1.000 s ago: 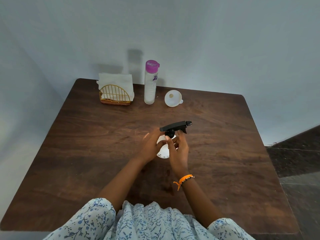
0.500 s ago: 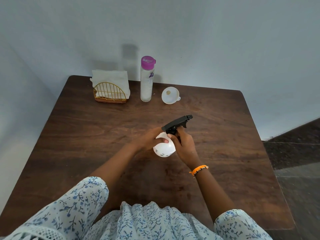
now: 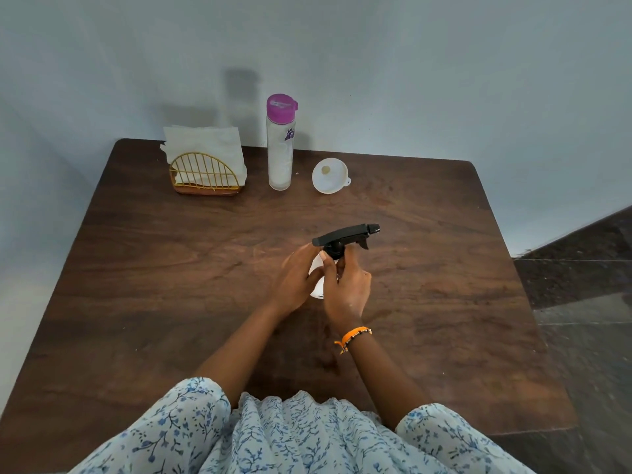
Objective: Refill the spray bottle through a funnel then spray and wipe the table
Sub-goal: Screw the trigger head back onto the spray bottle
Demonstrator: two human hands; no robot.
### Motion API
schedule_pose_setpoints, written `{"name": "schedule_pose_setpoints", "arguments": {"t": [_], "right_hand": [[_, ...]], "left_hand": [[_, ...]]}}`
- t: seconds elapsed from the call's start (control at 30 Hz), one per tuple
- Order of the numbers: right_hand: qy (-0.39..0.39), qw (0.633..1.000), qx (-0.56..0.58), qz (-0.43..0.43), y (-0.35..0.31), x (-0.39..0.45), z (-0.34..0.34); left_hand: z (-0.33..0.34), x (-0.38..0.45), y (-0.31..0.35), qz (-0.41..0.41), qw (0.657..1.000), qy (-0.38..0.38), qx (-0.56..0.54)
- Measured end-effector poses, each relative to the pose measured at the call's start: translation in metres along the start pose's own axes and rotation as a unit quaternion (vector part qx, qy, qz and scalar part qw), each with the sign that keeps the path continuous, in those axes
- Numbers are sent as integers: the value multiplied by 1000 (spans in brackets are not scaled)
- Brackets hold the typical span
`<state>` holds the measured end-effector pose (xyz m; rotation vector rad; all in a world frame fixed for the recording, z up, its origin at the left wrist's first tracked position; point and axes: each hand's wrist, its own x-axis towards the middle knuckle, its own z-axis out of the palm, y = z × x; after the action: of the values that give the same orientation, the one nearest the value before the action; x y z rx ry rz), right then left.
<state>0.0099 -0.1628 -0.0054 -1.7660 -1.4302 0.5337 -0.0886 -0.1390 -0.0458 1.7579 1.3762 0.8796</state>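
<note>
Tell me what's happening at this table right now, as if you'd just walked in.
A person sits at a dark wooden table with a small white spray bottle between both hands. The left hand grips its body, while the right hand has its fingers at the collar under the black trigger head, which is on the bottle. Along the far edge stand a napkin holder, a tall bottle with a pink cap and a white funnel, none of them touched.

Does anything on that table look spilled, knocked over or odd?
Only the white funnel: it lies tipped on its side beside the upright pink-capped bottle, mouth facing the camera. Nothing looks spilled or damaged.
</note>
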Motion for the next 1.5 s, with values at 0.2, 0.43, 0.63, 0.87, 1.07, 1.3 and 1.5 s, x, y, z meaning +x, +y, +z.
{"name": "schedule_pose_setpoints", "arguments": {"t": [0.2, 0.43, 0.63, 0.87, 1.07, 1.3, 1.5], "right_hand": [[-129, 956, 256, 62, 2, 12, -20], [-280, 889, 360, 39, 5, 17, -49], [-329, 871, 363, 38, 1, 13, -47], [-318, 845, 422, 85, -3, 14, -49], [-197, 896, 365, 162, -20, 25, -35], [-348, 785, 488, 155, -28, 26, -17], [-251, 919, 260, 155, -24, 35, 6]], "left_hand": [[-9, 1, 6, -69, 996, -44, -29], [-35, -33, 11, -103, 973, -188, -88], [-38, -52, 17, -89, 987, -132, -20], [-45, -54, 39, -118, 986, -116, -34], [-31, -65, 48, -142, 990, 19, 15], [-27, -64, 55, -132, 985, 67, 92], [-27, -68, 47, -133, 991, -19, 5]]}}
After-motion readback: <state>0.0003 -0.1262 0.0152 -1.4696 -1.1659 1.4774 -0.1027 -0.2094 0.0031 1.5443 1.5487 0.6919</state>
